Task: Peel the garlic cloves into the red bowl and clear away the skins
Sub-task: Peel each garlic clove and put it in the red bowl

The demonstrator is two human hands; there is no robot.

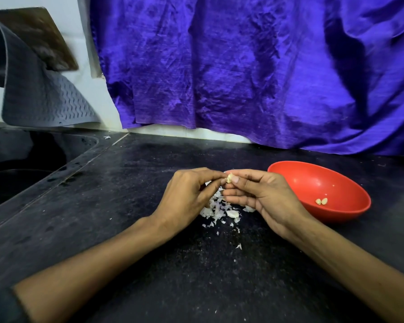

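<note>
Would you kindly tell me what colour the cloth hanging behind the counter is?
It is deep purple-blue cloth, crumpled, seen clearly in the head view.

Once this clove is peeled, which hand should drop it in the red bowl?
The right hand. It pinches the garlic clove and sits right beside the red bowl, which lies on its side of the counter. The left hand also pinches the clove but would have to cross over the skins.
</note>
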